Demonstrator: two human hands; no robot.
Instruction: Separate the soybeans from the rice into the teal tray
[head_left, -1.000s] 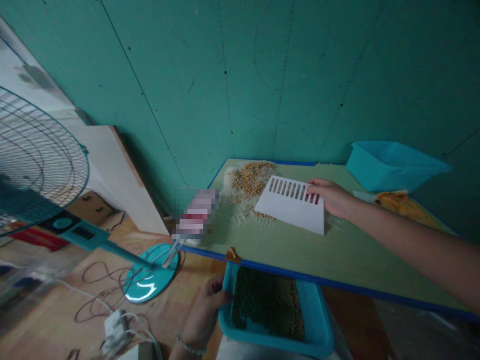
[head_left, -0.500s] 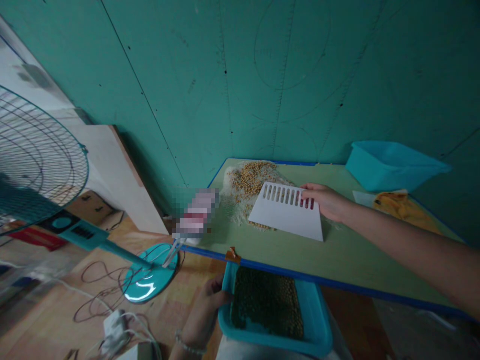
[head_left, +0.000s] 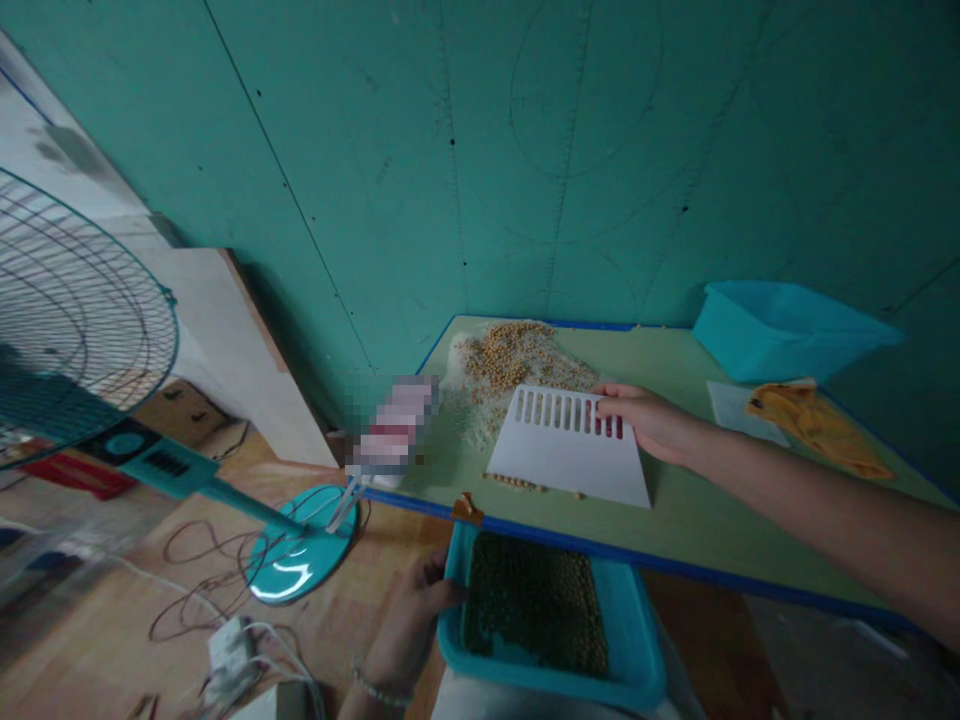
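White scraper (head_left: 564,460): was, in the head view, at the front middle of the table (head_left: 720,515); likely light, stiff, best held by its slots.
Right hand (head_left: 649,420): clamped there (thumb uppermost).
Left hand (head_left: 412,605): gripped the blue tub (head_left: 634,640) below the table's front edge.
Room: table ran on rightward; beans (head_left: 504,352) lay back-left; front edge close.

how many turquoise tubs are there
2: the near tub below the table's front edge, left hand on its rim; the far tub on the table by the wall. Some may be hidden.
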